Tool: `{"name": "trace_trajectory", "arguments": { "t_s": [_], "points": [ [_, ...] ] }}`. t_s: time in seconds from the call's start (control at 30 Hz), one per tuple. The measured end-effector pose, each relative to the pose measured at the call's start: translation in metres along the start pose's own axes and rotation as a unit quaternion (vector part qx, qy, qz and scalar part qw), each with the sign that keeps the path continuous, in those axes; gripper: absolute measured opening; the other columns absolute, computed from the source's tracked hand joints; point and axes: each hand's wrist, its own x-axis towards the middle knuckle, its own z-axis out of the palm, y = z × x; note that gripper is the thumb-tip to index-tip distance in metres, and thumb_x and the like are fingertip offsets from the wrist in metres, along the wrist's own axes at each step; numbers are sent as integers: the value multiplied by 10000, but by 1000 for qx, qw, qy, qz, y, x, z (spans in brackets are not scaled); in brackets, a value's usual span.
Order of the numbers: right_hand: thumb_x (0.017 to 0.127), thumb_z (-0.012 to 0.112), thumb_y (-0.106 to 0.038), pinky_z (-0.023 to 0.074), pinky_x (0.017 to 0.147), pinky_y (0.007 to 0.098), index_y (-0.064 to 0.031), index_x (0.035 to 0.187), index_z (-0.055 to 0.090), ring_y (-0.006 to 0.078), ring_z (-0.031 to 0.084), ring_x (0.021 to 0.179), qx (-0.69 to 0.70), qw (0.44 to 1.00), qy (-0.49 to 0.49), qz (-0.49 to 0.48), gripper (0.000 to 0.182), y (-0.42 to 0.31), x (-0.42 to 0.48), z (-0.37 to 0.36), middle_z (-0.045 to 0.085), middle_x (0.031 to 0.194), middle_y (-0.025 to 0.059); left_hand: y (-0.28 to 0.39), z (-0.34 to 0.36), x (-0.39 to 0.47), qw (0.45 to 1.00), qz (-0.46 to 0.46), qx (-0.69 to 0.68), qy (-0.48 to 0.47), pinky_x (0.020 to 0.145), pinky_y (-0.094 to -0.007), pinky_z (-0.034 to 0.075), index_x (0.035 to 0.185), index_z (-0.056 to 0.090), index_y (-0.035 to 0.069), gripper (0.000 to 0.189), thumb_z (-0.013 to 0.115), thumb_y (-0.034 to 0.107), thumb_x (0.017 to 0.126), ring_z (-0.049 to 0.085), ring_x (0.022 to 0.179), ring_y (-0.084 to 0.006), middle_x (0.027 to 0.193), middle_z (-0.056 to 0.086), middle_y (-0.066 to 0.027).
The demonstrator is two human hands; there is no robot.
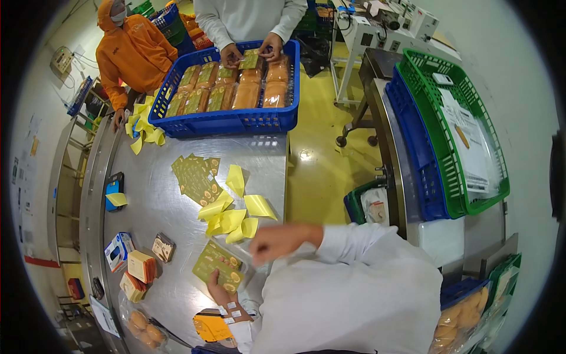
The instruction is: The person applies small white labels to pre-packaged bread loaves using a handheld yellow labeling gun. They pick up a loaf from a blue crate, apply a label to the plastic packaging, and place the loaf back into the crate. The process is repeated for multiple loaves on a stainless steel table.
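My left hand [216, 283] grips green printed cards [227, 278] low over the steel table, with its thumb on top. Several small white stickers [232, 312] are stuck to that wrist. My right hand [278, 241] is blurred in motion at the table's right edge, its fingers curled; whether it holds anything is hidden. Just beyond it lie curled yellow paper strips [227, 221]. Farther off, a fanned pile of similar green cards [196, 179] rests on the steel table [146, 177].
A blue crate [225, 124] of wrapped bread stands at the far end, where a co-worker's hands [252, 51] hold a green card. An orange-clad person [132, 53] stands left. Card stacks [141, 265] and bagged buns [143, 329] sit left; a green crate [468, 132] stands right.
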Motion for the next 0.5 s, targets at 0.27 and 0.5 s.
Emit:
{"name": "trace_trajectory", "arguments": {
  "t_s": [0.27, 0.5],
  "points": [
    [873, 704, -279, 469, 600, 410, 14, 737, 650, 278, 630, 653, 4, 965, -255, -64, 328, -12, 34, 83, 649, 693, 146, -28, -30, 1, 992, -90, 41, -75, 892, -319, 486, 1198, 570, -23, 355, 530, 185, 913, 610, 964, -212, 1070, 633, -129],
    [875, 701, -281, 468, 594, 410, 14, 733, 646, 277, 620, 635, -2, 962, -261, -79, 332, -9, 35, 87, 634, 670, 142, -33, -33, 17, 997, -55, 50, -37, 866, -327, 501, 1202, 585, -62, 373, 484, 165, 924, 626, 928, -223, 1052, 661, -149]
  ]
}}
